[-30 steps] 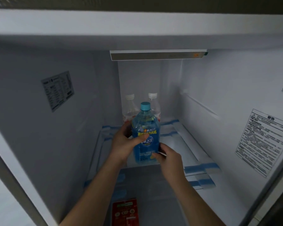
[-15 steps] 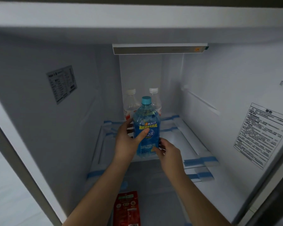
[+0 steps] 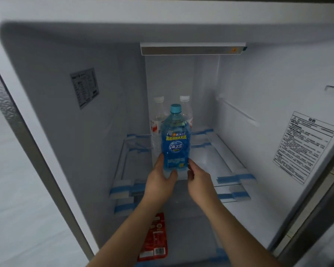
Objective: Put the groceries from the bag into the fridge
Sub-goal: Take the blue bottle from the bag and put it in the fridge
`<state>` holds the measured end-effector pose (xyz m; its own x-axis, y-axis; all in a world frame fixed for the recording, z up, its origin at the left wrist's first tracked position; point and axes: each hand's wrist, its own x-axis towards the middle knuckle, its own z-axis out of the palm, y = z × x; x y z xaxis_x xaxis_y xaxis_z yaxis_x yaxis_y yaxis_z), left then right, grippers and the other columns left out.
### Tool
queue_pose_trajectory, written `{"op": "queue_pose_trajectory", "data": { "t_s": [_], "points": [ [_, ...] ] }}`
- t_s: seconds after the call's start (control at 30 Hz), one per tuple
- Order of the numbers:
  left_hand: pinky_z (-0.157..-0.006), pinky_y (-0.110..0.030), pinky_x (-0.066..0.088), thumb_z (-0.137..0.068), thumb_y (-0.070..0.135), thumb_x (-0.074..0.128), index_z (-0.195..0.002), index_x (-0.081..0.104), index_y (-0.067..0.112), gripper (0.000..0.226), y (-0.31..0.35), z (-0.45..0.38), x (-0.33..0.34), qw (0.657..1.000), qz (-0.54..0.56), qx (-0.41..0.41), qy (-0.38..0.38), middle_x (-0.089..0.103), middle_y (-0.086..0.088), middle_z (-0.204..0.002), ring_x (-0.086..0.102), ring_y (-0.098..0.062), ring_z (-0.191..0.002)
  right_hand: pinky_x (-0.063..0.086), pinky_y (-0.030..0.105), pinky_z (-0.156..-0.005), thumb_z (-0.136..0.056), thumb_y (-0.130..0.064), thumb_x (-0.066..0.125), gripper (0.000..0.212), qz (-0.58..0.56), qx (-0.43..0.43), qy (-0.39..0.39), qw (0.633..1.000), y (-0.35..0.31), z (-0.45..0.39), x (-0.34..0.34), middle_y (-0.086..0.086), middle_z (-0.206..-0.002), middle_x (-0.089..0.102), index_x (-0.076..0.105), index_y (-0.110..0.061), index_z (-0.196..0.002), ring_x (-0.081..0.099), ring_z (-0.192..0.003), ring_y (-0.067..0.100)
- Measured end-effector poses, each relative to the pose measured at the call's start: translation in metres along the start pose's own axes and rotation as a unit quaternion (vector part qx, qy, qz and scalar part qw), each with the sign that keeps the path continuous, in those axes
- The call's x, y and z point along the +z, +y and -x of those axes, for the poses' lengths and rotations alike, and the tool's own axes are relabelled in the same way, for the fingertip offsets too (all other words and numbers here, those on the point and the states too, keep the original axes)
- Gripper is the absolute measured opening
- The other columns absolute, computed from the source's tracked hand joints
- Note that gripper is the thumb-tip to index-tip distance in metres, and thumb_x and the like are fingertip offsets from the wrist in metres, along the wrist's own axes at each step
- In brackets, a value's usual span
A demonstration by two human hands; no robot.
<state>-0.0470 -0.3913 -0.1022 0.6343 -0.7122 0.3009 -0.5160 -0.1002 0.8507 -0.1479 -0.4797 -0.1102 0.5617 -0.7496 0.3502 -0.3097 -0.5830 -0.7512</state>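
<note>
A blue drink bottle with a teal cap stands upright at the front of the glass fridge shelf. My left hand grips its base from the left, thumb across the front. My right hand holds the base from the right with curled fingers. Behind it, two clear bottles with white caps stand at the back of the same shelf. The bag is out of view.
A red packet lies on the lower shelf under my left forearm. Blue tape strips hold the shelf edges. Fridge walls carry a label on the left and a warning sticker on the right.
Both hands have slid down from the bottle's middle to its base. The bottle has moved slightly further in and sits lower on the shelf. The view has shifted a little.
</note>
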Motion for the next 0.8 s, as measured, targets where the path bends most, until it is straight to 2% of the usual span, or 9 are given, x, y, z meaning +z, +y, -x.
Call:
{"op": "queue_pose_trajectory", "data": {
  "t_s": [0.17, 0.27, 0.37, 0.43, 0.5, 0.57, 0.63, 0.7, 0.8],
  "points": [
    [-0.086, 0.002, 0.031, -0.099, 0.023, 0.054, -0.151, 0.024, 0.037, 0.062, -0.002, -0.001, -0.008, 0.999, -0.006, -0.011, -0.031, 0.046, 0.022, -0.132, 0.041, 0.005, -0.119, 0.041, 0.02, -0.086, -0.099, -0.006, 0.041, 0.043, -0.002, 0.015, -0.007, 1.0, -0.005, 0.002, 0.0, 0.006, -0.124, 0.064, 0.046, -0.022, -0.139, 0.059, -0.105, 0.014],
    [-0.083, 0.002, 0.029, -0.099, 0.024, 0.053, -0.15, 0.023, 0.041, 0.062, -0.002, -0.003, -0.013, 0.998, 0.007, -0.019, -0.058, 0.046, 0.023, -0.133, 0.042, 0.004, -0.122, 0.039, 0.021, -0.088, -0.1, -0.009, 0.041, 0.044, 0.004, 0.029, -0.019, 0.999, -0.011, 0.006, 0.002, 0.007, -0.128, 0.061, 0.042, -0.022, -0.142, 0.058, -0.112, 0.017],
    [-0.095, -0.012, 0.03, -0.099, 0.027, 0.053, -0.151, 0.026, 0.036, 0.059, -0.003, -0.002, -0.019, 0.997, 0.008, -0.027, -0.073, 0.045, 0.015, -0.146, 0.04, -0.004, -0.135, 0.039, 0.023, -0.09, -0.101, -0.012, 0.042, 0.041, -0.004, 0.045, -0.029, 0.999, -0.019, 0.009, 0.002, 0.006, -0.132, 0.059, 0.042, -0.022, -0.141, 0.056, -0.118, 0.019],
    [-0.096, -0.013, 0.028, -0.099, 0.029, 0.052, -0.15, 0.028, 0.032, 0.057, -0.001, 0.006, -0.026, 0.997, -0.016, -0.022, -0.077, 0.041, 0.016, -0.146, 0.036, -0.005, -0.138, 0.04, 0.023, -0.089, -0.1, -0.016, 0.045, 0.038, 0.002, 0.041, -0.03, 0.999, -0.023, 0.012, -0.001, 0.002, -0.132, 0.058, 0.045, -0.021, -0.137, 0.056, -0.118, 0.02],
    [-0.093, -0.008, 0.025, -0.1, 0.029, 0.052, -0.152, 0.025, 0.027, 0.059, 0.002, 0.02, -0.035, 0.995, -0.062, -0.006, -0.083, 0.036, 0.02, -0.136, 0.034, -0.001, -0.133, 0.039, 0.023, -0.087, -0.099, -0.021, 0.048, 0.035, 0.011, 0.036, -0.035, 0.999, -0.026, 0.017, -0.005, -0.002, -0.126, 0.059, 0.049, -0.019, -0.134, 0.056, -0.118, 0.02],
    [-0.098, -0.009, 0.023, -0.101, 0.032, 0.049, -0.153, 0.025, 0.023, 0.058, 0.0, 0.034, -0.043, 0.987, -0.129, 0.025, -0.098, 0.035, 0.018, -0.141, 0.033, -0.004, -0.135, 0.04, 0.023, -0.089, -0.098, -0.026, 0.051, 0.036, 0.038, 0.024, -0.037, 0.998, -0.027, 0.024, -0.007, 0.002, -0.128, 0.061, 0.052, -0.016, -0.133, 0.056, -0.119, 0.019],
    [-0.117, -0.029, 0.016, -0.103, 0.043, 0.035, -0.155, 0.02, 0.022, 0.058, -0.006, 0.044, -0.049, 0.947, -0.289, 0.06, -0.131, 0.03, 0.004, -0.158, 0.023, -0.015, -0.147, 0.043, 0.027, -0.093, -0.097, -0.032, 0.051, 0.041, 0.1, 0.011, -0.053, 0.994, -0.03, 0.032, -0.009, 0.006, -0.131, 0.06, 0.052, -0.014, -0.134, 0.057, -0.118, 0.02],
    [-0.122, -0.048, 0.007, -0.099, 0.053, 0.016, -0.155, 0.017, 0.022, 0.064, -0.01, 0.054, -0.055, 0.887, -0.429, 0.098, -0.14, 0.022, -0.002, -0.163, 0.013, -0.021, -0.151, 0.046, 0.032, -0.094, -0.098, -0.038, 0.048, 0.044, 0.18, -0.013, -0.074, 0.981, -0.034, 0.044, -0.01, 0.005, -0.132, 0.058, 0.05, -0.016, -0.136, 0.057, -0.116, 0.02],
    [-0.122, -0.051, 0.009, -0.098, 0.053, 0.013, -0.154, 0.019, 0.021, 0.066, -0.01, 0.068, -0.066, 0.861, -0.471, 0.14, -0.133, 0.023, -0.004, -0.162, 0.016, -0.023, -0.151, 0.05, 0.034, -0.09, -0.097, -0.042, 0.044, 0.046, 0.29, -0.068, -0.054, 0.953, -0.036, 0.063, -0.009, 0.005, -0.127, 0.061, 0.049, -0.015, -0.135, 0.059, -0.111, 0.021]
  ]
}}
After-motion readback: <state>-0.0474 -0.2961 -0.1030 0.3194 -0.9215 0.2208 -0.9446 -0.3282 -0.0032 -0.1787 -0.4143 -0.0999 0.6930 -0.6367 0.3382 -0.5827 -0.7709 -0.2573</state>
